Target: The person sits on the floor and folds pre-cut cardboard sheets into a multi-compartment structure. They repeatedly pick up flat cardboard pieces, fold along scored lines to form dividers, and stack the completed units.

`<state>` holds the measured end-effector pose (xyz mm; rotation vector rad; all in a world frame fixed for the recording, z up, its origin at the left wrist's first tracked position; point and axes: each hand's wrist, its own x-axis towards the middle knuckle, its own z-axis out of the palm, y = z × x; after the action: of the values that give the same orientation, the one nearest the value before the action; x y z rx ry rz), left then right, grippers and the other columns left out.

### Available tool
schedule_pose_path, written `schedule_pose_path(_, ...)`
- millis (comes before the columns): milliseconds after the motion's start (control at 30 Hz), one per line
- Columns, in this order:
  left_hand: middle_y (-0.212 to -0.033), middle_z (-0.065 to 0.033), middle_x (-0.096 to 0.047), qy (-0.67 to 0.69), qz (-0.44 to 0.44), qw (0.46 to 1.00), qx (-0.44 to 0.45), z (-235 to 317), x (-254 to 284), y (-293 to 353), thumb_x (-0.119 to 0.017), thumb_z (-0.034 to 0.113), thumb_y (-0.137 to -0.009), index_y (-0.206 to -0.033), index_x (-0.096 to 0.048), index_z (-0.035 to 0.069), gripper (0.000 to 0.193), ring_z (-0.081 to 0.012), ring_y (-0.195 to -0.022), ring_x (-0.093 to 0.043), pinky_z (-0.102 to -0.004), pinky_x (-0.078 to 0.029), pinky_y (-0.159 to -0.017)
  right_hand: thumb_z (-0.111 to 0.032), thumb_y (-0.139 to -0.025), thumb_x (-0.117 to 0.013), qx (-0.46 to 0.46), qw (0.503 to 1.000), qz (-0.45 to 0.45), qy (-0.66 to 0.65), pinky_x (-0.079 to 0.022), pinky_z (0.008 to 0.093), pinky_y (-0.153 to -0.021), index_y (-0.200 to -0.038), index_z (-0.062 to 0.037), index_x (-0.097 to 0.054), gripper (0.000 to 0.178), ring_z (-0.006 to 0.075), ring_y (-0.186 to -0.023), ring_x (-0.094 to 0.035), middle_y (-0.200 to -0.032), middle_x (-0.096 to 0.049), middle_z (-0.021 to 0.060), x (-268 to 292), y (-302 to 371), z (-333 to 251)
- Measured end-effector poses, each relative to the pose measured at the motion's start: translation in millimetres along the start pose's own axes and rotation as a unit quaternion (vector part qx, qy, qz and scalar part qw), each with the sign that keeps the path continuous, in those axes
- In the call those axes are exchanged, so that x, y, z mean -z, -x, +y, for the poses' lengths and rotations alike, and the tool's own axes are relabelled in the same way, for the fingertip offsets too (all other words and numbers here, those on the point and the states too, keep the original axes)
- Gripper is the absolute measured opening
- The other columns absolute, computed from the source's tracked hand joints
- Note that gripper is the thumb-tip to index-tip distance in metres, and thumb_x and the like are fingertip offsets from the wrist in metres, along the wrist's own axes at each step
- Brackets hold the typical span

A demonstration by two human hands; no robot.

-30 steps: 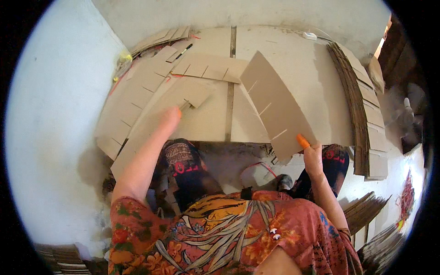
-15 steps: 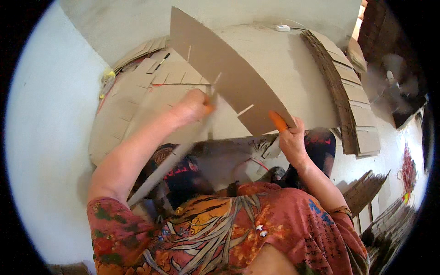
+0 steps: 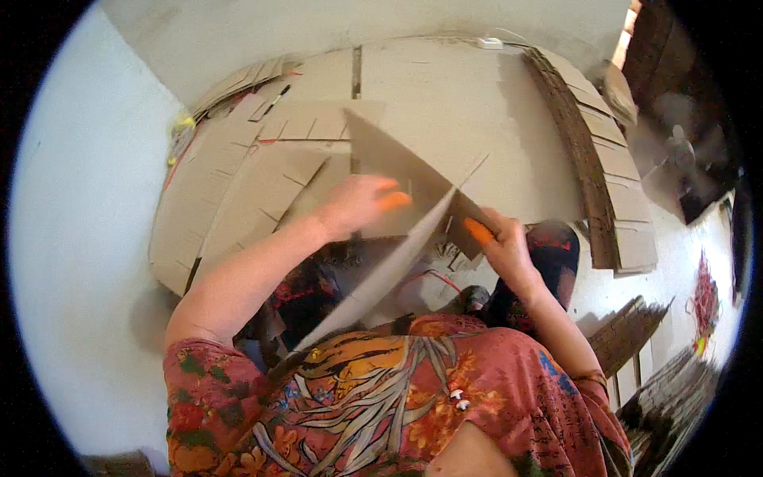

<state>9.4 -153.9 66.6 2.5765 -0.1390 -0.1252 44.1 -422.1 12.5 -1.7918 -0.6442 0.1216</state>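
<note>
**Steady Grip, Careful Crossing**

The right hand [image 3: 502, 242] grips one end of a brown cardboard sheet [image 3: 381, 151] near the frame's centre; a second, bowed sheet [image 3: 381, 266] crosses it, slanting toward lower left. The left hand [image 3: 358, 205] is blurred, its hold impossible to tell. Keeping both sheets square and pressing gently should spare the edges. The cardboard looks thin, matt and stiff; slit strips [image 3: 314, 129] lie upper left.

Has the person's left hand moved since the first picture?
Yes, to the right: the left hand was left of the dark table strip; now it reaches across that line.
</note>
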Motion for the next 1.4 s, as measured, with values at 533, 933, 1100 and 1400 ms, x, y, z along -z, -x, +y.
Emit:
schedule_pose_path(533,-0.068,-0.0179,-0.058,-0.24,0.164,0.926,0.242,-221.7,58.3,69.0,-0.059,0.029,-0.083,-0.084,-0.059,0.002,0.027,-0.03,-0.062,-0.059,-0.0414,-0.046,-0.058,-0.008,-0.082,-0.052,0.055,0.955,-0.075,0.283,-0.045,0.0496,-0.063,-0.089,-0.0001,-0.056,0.011,0.0428,-0.072,-0.057,-0.074,-0.059,0.0252,-10.9,-57.0,-37.1)
schedule_pose_path(933,-0.065,-0.0067,-0.053,0.028,0.004,0.981,0.191,-34.1,72.1,0.5,-0.057,0.022,-0.085,-0.097,-0.059,-0.004,0.028,-0.013,-0.048,-0.049,-0.0301,-0.044,-0.047,0.004,-0.077,-0.053,0.282,0.938,0.055,0.196,-0.049,0.0428,-0.061,-0.105,0.0007,-0.056,0.028,0.0405,-0.07,-0.059,-0.08,-0.061,0.0226,0.2,-30.4,-69.4)
schedule_pose_path(1100,-0.063,-0.0029,-0.052,0.07,-0.108,0.989,0.072,22.1,41.1,-2.0,-0.055,0.02,-0.087,-0.096,-0.059,-0.001,0.024,-0.0106,-0.048,-0.047,-0.0274,-0.042,-0.046,0.003,-0.076,-0.051,0.201,0.957,0.027,0.206,-0.048,0.0426,-0.061,-0.106,-0.0016,-0.057,0.031,0.0405,-0.069,-0.059,-0.076,-0.059,0.0231,10.1,-27.3,-56.8)
schedule_pose_path(1400,-0.082,-0.0149,-0.065,0.101,-0.098,0.989,0.038,41.5,29.5,-6.9,-0.057,0.034,-0.088,-0.096,-0.061,0.0,0.035,-0.0213,-0.075,-0.06,-0.0344,-0.047,-0.069,-0.003,-0.081,-0.052,0.106,0.966,-0.074,0.225,-0.044,0.042,-0.058,-0.104,-0.003,-0.059,0.024,0.0412,-0.065,-0.056,-0.073,-0.056,0.0261,22.1,-32.3,-47.7)
